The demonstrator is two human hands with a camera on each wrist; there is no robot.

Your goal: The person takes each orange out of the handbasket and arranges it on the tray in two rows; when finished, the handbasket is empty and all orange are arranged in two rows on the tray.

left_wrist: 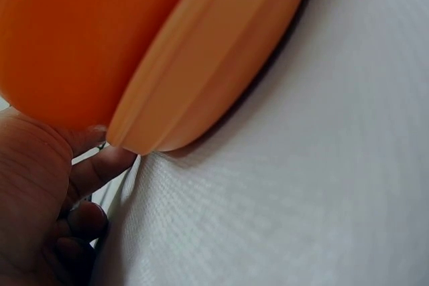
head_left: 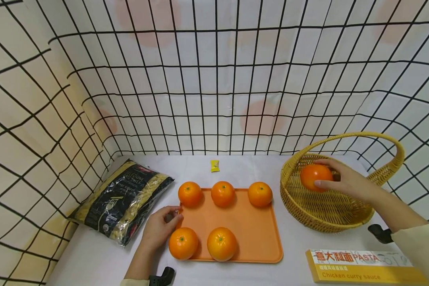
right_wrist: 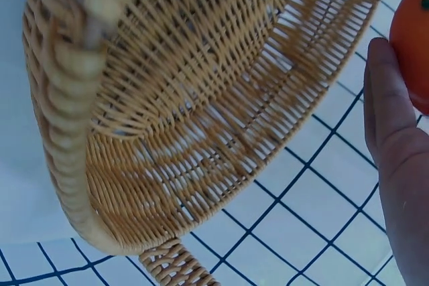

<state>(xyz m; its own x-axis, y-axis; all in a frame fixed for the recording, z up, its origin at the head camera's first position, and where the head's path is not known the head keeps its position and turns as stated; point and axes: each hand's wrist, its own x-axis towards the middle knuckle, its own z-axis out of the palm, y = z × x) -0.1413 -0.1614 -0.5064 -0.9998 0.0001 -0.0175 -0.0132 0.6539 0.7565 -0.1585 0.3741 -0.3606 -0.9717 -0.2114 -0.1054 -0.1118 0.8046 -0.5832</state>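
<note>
My right hand (head_left: 348, 180) holds an orange (head_left: 314, 177) between thumb and fingers, over the mouth of a wicker basket (head_left: 296, 208) with a tall handle. Part of that orange shows at the right edge of the right wrist view, against the fingers (right_wrist: 392, 92). My left hand (head_left: 156, 229) is at the left edge of an orange tray (head_left: 252, 228), and in the left wrist view its thumb and forefinger pinch the rim. Several oranges sit on the tray, three along the far side, others nearer, including one (head_left: 183, 243) beside my left hand.
A bag of pasta (head_left: 118, 202) lies left of the tray. Beyond the tray is a small yellow packet (head_left: 215, 166). A long pasta box (head_left: 364, 266) lies in front of the basket, at the near right. A black-gridded white cloth (head_left: 228, 79) hangs behind and at both sides.
</note>
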